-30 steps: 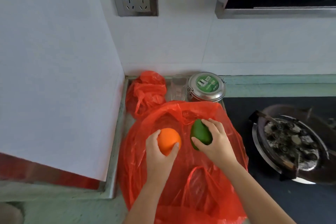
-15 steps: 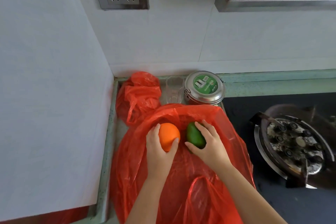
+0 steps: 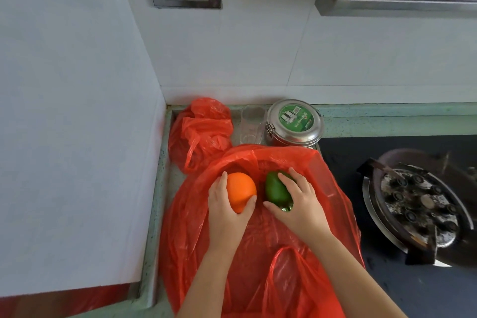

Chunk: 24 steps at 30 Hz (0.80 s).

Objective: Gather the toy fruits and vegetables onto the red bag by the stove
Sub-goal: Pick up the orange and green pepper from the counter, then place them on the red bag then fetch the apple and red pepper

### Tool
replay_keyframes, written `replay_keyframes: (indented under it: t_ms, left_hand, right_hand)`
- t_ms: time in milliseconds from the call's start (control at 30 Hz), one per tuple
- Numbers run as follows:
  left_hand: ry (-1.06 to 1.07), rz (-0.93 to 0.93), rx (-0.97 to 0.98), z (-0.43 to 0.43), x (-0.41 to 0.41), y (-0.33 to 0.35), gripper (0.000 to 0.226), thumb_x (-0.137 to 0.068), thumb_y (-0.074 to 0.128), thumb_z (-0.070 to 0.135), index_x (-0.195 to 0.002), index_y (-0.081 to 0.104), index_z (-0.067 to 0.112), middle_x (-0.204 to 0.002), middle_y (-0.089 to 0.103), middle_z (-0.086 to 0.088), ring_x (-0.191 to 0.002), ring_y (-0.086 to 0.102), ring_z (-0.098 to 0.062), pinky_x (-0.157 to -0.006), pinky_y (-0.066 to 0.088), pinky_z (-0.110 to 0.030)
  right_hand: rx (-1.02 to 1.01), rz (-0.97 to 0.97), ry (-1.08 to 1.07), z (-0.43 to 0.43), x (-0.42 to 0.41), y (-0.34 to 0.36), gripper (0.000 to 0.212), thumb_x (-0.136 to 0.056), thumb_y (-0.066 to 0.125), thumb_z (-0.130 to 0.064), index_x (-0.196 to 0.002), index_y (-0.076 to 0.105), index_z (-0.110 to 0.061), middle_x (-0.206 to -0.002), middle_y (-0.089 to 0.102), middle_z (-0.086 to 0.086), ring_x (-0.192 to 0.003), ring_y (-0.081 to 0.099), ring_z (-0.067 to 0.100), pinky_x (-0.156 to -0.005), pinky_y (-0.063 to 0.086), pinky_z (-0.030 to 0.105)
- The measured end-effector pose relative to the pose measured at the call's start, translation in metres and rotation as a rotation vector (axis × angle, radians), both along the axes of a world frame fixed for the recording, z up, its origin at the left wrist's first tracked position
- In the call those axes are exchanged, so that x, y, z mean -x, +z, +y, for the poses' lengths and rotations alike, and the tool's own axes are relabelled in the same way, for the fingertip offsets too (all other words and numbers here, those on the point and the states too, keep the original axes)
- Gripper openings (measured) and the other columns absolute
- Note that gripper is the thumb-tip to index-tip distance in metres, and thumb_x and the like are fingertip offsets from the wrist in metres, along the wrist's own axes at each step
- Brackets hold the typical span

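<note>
Orange toy fruit [image 3: 240, 192] in left grip [image 3: 227, 210], green one [image 3: 277, 190] in right [image 3: 300, 205].

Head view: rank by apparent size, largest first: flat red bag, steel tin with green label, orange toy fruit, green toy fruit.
1. Flat red plastic bag
2. Round steel tin with green label, farther from the camera
3. and 4. Orange toy fruit and green toy fruit: look alike, both partly hidden by hands, so unranked.

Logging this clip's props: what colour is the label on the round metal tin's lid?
Green, with small white markings, on the metal tin; clearest in the head view.
</note>
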<state>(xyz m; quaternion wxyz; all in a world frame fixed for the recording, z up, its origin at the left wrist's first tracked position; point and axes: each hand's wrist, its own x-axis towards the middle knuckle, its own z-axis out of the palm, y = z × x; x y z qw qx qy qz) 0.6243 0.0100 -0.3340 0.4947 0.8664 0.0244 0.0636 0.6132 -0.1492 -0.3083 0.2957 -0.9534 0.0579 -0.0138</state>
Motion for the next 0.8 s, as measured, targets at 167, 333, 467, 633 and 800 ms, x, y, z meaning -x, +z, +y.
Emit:
replay_keyframes:
  t_ms: [167,333,467,633,800]
  left_hand:
    - [-0.009,0.008,-0.025,0.001,0.007,0.003,0.082,-0.075,0.073,0.035,-0.141,0.029,0.016,-0.139,0.035,-0.010,-0.129,0.033,-0.020,-0.103,0.026,-0.027]
    - [-0.014,0.023,-0.036,0.005,0.019,0.011,0.079,-0.077,0.070,0.037,-0.141,0.029,0.013,-0.143,0.033,-0.012,-0.132,0.028,-0.021,-0.107,0.025,-0.032]
    - [-0.012,-0.020,-0.101,0.010,0.037,0.021,0.068,-0.080,0.066,0.038,-0.136,0.039,0.009,-0.140,0.039,-0.016,-0.131,0.032,-0.026,-0.107,0.028,-0.036]
    - [-0.077,-0.228,-0.271,0.004,0.070,0.041,0.054,-0.079,0.050,0.039,-0.118,0.056,0.002,-0.122,0.056,-0.020,-0.113,0.051,-0.038,-0.095,0.043,-0.044]
    - [-0.180,-0.423,-0.428,-0.008,0.099,0.057,0.044,-0.079,0.052,0.032,-0.112,0.059,0.004,-0.116,0.060,-0.017,-0.112,0.052,-0.037,-0.090,0.046,-0.050]
  right_hand:
    - [0.049,-0.040,0.019,-0.001,0.008,0.009,0.067,-0.077,0.063,-0.050,-0.134,0.041,-0.025,-0.148,0.028,-0.001,-0.133,0.025,0.021,-0.098,0.037,0.035]
    - [0.093,-0.127,0.060,-0.002,0.023,0.018,0.053,-0.079,0.065,-0.040,-0.126,0.052,-0.017,-0.138,0.045,0.005,-0.127,0.038,0.025,-0.094,0.043,0.042]
    - [0.160,-0.208,0.099,-0.001,0.042,0.030,0.048,-0.079,0.049,-0.044,-0.113,0.062,-0.014,-0.121,0.060,0.009,-0.115,0.052,0.031,-0.084,0.051,0.047]
    - [0.210,-0.302,0.109,-0.001,0.074,0.047,0.041,-0.080,0.048,-0.037,-0.107,0.065,-0.013,-0.111,0.065,0.008,-0.108,0.057,0.032,-0.084,0.051,0.048]
    - [0.239,-0.352,0.047,-0.008,0.111,0.063,0.038,-0.081,0.047,-0.036,-0.107,0.065,-0.016,-0.111,0.066,0.004,-0.107,0.058,0.029,-0.084,0.051,0.049]
